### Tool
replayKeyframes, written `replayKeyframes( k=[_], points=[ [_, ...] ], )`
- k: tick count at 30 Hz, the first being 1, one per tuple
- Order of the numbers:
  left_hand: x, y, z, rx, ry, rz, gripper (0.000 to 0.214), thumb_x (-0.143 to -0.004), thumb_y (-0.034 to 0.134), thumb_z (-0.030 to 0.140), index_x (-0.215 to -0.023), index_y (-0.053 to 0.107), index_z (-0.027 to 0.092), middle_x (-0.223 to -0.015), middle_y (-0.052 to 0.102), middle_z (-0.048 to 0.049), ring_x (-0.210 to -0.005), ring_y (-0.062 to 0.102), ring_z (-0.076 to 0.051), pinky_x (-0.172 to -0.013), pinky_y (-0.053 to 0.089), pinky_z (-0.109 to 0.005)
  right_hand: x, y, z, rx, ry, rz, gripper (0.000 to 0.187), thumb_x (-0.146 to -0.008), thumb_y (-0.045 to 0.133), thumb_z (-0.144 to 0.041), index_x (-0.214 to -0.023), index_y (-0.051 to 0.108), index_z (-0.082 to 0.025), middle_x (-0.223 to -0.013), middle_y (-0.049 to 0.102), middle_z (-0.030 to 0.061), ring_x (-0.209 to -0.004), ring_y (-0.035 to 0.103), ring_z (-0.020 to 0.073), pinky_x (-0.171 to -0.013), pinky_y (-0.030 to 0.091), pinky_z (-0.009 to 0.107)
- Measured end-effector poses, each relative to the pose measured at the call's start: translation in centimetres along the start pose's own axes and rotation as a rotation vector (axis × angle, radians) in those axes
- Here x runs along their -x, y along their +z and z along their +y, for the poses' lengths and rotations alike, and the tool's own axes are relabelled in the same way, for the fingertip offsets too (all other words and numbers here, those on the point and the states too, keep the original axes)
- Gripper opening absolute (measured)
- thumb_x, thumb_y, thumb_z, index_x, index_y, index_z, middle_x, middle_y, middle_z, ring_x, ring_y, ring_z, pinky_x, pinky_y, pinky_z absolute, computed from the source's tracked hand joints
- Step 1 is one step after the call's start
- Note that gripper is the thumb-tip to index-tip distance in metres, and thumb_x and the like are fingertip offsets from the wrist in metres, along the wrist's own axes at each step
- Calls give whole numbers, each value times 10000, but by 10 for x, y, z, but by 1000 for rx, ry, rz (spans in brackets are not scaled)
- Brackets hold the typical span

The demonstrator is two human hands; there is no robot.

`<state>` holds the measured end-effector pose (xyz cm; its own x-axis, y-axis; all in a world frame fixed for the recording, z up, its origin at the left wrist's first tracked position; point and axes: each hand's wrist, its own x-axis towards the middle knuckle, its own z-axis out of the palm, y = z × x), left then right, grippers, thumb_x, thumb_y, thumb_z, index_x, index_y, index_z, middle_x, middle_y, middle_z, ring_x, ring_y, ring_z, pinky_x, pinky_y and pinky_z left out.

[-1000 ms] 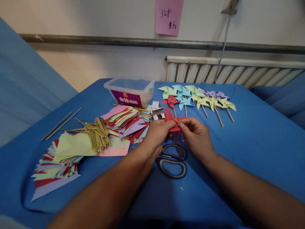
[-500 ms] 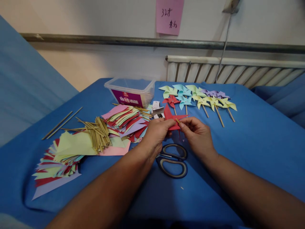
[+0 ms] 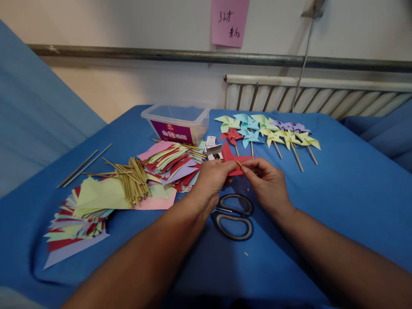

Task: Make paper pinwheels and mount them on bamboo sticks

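A red paper pinwheel is pinched between the thumb and fingers of my left hand. My right hand is closed on a short thin wooden stick, whose tip lies against the middle of the pinwheel. Most of the stick is hidden by my right fingers. Just below my hands lie the dark-handled scissors, with their blades running under my left wrist. A small opened white box stands behind my left hand.
Finished pinwheels in several colours lie at the back right. A clear plastic tub stands at the back. On the left are a bundle of sticks, stacks of coloured paper and two longer sticks, all on a blue cloth.
Both hands stay nearly in place. The red pinwheel and the stick have shifted only slightly between my fingers.
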<state>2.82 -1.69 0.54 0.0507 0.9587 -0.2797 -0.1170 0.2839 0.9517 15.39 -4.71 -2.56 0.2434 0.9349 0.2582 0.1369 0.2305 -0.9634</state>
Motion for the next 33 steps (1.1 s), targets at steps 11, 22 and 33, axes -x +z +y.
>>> replayKeyframes(
  k=[11, 22, 33],
  points=[
    [0, 0, 0, -6, -15, -7, 206, -594, 710, 239, -521, 526, 179, -480, 467, 42, -438, 412, -82, -443, 330, -233, 0, 0, 1, 6, -10, 7, 105, -802, 699, -304, -820, 705, -201, -790, 708, 10, -698, 620, 152, -621, 489, 273],
    [-1, -1, -1, -21, -13, -17, 200, -594, 707, 262, -524, 542, 175, -492, 472, 31, -430, 417, -85, -443, 325, -243, 1, 0, 1, 20, -23, 3, 98, -810, 693, -294, -835, 711, -201, -802, 713, 11, -680, 618, 146, -619, 486, 278],
    [-2, -1, 0, -18, -1, -22, 214, -591, 709, 265, -513, 529, 177, -472, 463, 36, -417, 411, -84, -436, 308, -242, 2, 0, -2, 48, -28, 7, 83, -812, 683, -277, -822, 701, -197, -782, 699, 5, -675, 603, 141, -625, 473, 276]
  ],
)
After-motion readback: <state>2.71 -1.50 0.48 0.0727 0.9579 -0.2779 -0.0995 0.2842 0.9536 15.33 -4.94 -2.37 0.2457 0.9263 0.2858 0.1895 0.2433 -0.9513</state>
